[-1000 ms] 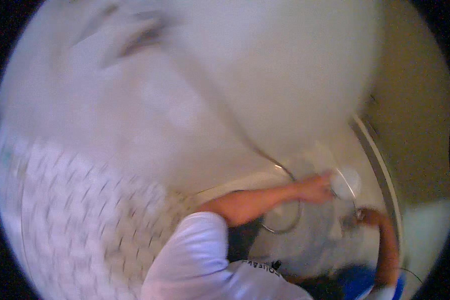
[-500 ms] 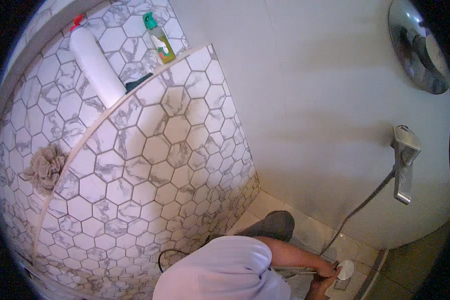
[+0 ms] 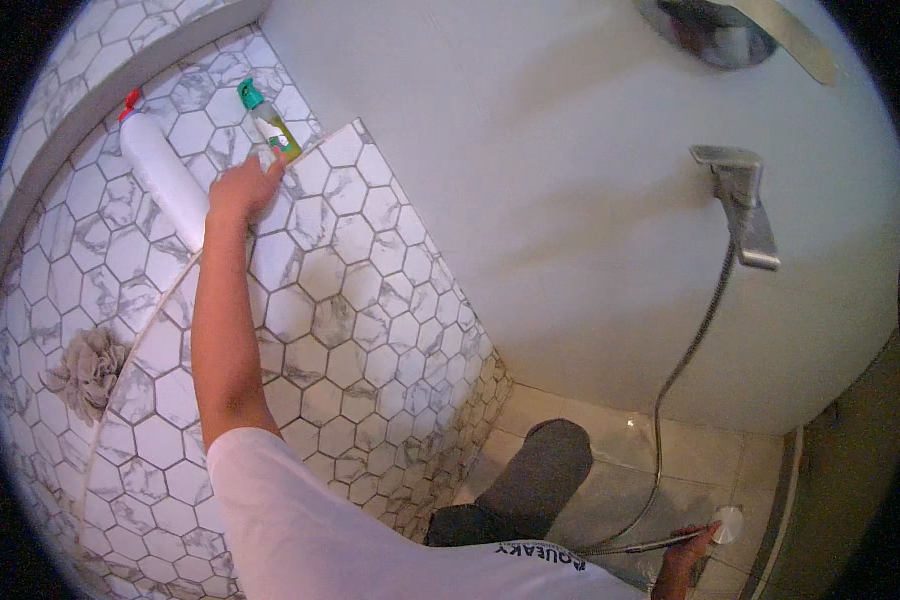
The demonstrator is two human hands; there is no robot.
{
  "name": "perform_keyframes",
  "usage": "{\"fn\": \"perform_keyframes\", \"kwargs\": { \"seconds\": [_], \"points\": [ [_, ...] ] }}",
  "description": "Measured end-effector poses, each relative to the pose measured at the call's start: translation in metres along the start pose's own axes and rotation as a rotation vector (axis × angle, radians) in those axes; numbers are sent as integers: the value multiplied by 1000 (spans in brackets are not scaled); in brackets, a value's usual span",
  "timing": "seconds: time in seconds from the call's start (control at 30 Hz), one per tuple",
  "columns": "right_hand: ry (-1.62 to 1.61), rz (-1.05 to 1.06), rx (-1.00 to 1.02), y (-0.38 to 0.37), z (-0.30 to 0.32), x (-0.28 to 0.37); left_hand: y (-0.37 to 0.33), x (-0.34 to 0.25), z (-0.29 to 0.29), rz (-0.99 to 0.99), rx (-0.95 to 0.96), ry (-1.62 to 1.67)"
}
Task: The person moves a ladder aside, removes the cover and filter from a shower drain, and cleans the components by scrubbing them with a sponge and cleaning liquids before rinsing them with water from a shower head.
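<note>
My left arm reaches up to the tiled ledge, and my left hand (image 3: 244, 190) is over its front edge with the fingers apart, partly extended. A clear spray bottle (image 3: 273, 130) with yellow-green liquid and a green top lies just beyond the fingertips. Beside the wrist lies a long white bottle (image 3: 162, 170) with a red cap. Whatever is under the palm is hidden. Low at the right, my right hand (image 3: 684, 550) is closed round the handle of a hand shower (image 3: 728, 526), whose round pale face points up. Its metal hose (image 3: 658, 440) runs to the wall fitting.
A beige mesh bath pouf (image 3: 92, 372) rests at the ledge's left end. On the pale wall are a metal lever mixer (image 3: 745, 205) and a large round chrome fitting (image 3: 715, 35). My knee (image 3: 555, 455) is bent above the tiled floor (image 3: 695, 455).
My left hand has left the hand shower and moved up to the ledge, covering the small dark object's spot. My right hand keeps the hand shower low. The view has shifted.
</note>
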State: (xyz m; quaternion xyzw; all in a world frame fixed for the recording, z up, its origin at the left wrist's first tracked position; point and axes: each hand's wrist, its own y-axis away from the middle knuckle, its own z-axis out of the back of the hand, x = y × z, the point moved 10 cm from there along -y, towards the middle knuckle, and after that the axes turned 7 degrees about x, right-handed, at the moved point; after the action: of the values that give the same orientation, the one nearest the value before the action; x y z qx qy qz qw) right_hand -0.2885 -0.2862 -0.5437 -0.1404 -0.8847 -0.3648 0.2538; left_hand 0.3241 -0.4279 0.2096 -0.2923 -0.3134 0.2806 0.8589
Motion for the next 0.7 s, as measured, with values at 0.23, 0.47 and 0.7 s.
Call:
{"fn": "perform_keyframes", "kwargs": {
  "seconds": [0.23, 0.47, 0.7],
  "points": [
    [122, 30, -52, 15, 64, -13, 4, -9, -23, -209, -43, 262],
    [364, 59, -73, 1, 120, -43, -83, 7, 3, 185, -709, 275],
    [206, 182, -385, 10, 153, -30, 30, -149, -54, -434, -406, 661]
  ]
}}
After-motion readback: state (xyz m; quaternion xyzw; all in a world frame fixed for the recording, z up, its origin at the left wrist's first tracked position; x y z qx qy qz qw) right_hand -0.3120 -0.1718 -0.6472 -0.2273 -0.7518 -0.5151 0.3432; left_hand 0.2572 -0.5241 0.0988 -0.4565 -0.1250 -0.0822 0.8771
